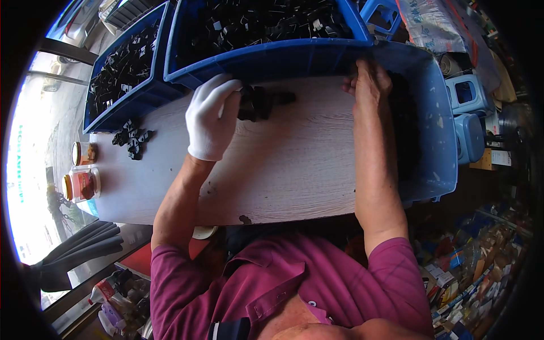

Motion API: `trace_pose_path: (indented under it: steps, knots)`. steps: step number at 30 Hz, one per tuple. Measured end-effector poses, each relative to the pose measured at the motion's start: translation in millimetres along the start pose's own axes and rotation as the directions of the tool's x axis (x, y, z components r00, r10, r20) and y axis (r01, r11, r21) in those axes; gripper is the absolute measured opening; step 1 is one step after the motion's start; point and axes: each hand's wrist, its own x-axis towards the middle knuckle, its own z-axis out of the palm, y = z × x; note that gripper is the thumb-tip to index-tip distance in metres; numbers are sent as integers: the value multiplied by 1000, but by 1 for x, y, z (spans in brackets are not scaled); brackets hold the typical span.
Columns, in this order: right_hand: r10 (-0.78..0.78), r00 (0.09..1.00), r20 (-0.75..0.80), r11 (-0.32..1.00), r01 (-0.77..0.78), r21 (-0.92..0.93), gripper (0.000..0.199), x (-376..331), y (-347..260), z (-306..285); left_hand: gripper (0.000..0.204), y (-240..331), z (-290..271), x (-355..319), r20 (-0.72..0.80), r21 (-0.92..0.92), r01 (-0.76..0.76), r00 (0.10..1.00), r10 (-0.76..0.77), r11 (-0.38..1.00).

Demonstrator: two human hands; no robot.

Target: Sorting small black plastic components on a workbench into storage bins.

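Note:
My left hand [212, 116], in a white glove, is over the table [294, 164] with its fingers curled together. Its fingertips meet a small cluster of black parts [255, 103], and what they pinch is too dark to make out. Bare, my right hand [371, 84] hovers at the far right of the table, beside the light blue bin [445, 141]. Its fingers are loosely bent and apart, and I see nothing in them. Black pieces [403, 130] lie inside that bin, partly hidden by my right forearm.
Two dark blue crates [266, 56] [107, 116] of black clip-like parts stand along the far edge. A loose pile of black parts [133, 137] lies at the left, near two lidded jars [85, 184]. Blue stools [470, 93] stand right of the bin.

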Motion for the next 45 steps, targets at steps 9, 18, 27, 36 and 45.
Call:
trace_pose_path:
  steps: [9, 18, 27, 36, 45]
  knots:
    - [33, 999, 2, 999, -34, 22, 29, -2, -2, 3, 37, -3, -17, -40, 263, 292, -86, 965, 6, 953]
    - [9, 1000, 12, 1000, -9, 1, 28, -2, -3, 2, 33, -1, -17, -43, 232, 282, -8, 971, -60, 959]
    - [4, 1000, 11, 1000, -4, -14, 26, 2, 1, 1, 30, -4, -14, -15, 102, 172, 113, 986, -132, 979]
    - [18, 1000, 5, 1000, -18, -3, 26, -2, -3, 3, 29, 6, 19, 0, 215, 343, 241, 921, -325, 908]
    - [31, 999, 7, 999, -31, 8, 26, 0, 0, 1, 21, 4, 14, -3, 197, 364, 156, 951, -239, 918]
